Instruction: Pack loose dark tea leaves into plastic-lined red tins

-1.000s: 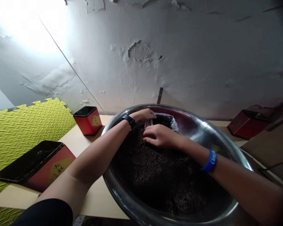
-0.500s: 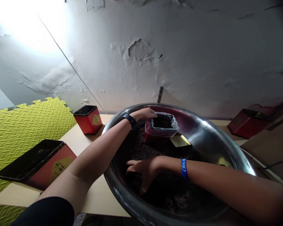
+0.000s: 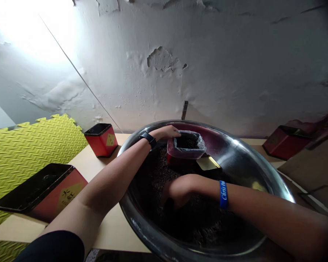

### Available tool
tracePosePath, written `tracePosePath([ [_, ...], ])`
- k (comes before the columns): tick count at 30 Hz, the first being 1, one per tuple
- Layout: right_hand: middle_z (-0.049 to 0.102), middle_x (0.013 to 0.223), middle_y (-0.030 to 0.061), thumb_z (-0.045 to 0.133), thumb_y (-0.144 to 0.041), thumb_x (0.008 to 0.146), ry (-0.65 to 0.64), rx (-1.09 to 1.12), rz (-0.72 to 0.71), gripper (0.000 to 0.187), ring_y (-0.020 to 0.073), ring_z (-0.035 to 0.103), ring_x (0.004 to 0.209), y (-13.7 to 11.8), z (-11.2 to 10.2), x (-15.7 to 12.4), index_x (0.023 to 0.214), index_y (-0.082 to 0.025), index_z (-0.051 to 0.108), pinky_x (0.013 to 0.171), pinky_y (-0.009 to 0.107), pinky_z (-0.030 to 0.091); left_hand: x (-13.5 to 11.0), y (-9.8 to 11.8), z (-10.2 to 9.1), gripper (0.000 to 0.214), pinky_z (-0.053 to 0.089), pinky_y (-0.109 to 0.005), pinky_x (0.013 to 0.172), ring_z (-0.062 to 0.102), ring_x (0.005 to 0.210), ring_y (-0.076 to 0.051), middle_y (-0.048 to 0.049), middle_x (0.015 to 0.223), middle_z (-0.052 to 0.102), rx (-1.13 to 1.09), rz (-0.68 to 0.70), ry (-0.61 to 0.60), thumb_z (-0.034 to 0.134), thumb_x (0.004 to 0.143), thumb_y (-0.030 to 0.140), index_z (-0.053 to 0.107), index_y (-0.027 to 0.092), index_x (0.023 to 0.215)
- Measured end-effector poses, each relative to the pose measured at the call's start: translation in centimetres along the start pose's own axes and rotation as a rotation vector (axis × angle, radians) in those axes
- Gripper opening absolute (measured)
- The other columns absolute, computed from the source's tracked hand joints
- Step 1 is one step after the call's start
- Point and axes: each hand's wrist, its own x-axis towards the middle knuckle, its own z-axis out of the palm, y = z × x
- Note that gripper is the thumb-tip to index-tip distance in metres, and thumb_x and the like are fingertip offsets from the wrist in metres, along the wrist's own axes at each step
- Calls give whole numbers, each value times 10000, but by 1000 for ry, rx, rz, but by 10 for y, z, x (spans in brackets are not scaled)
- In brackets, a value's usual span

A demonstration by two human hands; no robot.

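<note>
My left hand [image 3: 169,132], with a black band on its wrist, is closed on the back left rim of a red tin [image 3: 177,157]. A clear plastic bag [image 3: 201,146] lines this tin and folds over its rim, with dark leaves inside. The tin stands upright in a large steel bowl [image 3: 236,147] among loose dark dried leaves [image 3: 164,177] that look like tea. My right hand [image 3: 177,191], below a blue wristband, curls down into the leaves in front of the tin. Its fingertips are hidden in dark leaves and shadow.
A gold-coloured lid [image 3: 207,163] lies in the bowl by the tin. Red tins with black open tops stand left [image 3: 102,142], front left [image 3: 57,193] and right [image 3: 284,142] of the bowl on the pale table [image 3: 117,227]. A peeling wall [image 3: 221,80] rises behind.
My right hand has gone from spread fingers over the leaves to curled down into them, its wrist shifting slightly right. My left hand stays on the tin's rim.
</note>
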Motion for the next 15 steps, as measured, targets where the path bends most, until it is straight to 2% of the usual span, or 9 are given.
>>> tracePosePath([
  [2,667,996,70,625,-96,662,27,-18,-103,449,161,602,806,1,-14,-13,1110,-133,627,678,228,441,1,-2,1,190,294,-240,514,378,517,-91,14,570,504,3,-5,-5,512,716,317,575,143,674],
  [5,659,1010,51,588,-103,715,251,100,-221,355,151,592,889,-1,-37,-34,1065,-137,634,785,224,426,2,-4,1,199,290,-244,504,380,506,-91,11,573,504,-10,-6,-10,499,724,323,584,144,702],
  [7,661,977,32,590,-146,737,362,181,-249,282,146,590,889,-1,-52,-49,1014,-152,643,812,237,424,3,-5,1,193,282,-245,498,372,498,-90,11,561,496,-8,-3,-9,501,717,319,583,145,694],
  [10,654,956,32,617,-239,746,524,287,-196,222,153,583,894,6,-69,-75,954,-166,646,831,272,432,2,-4,1,182,280,-245,499,372,501,-91,6,543,494,-24,14,-30,497,713,297,587,144,674],
  [13,644,972,57,608,-324,758,771,420,-85,289,164,592,867,26,-78,-94,1001,-168,624,802,308,462,2,-3,2,148,289,-242,513,404,539,-100,-7,579,525,-45,40,-39,520,697,256,609,138,692],
  [15,644,985,65,591,-338,764,908,410,15,326,180,597,876,40,-81,-101,1050,-182,617,809,335,467,2,-2,2,138,286,-245,514,400,543,-99,-13,602,532,-36,32,-23,525,696,236,616,132,696],
])
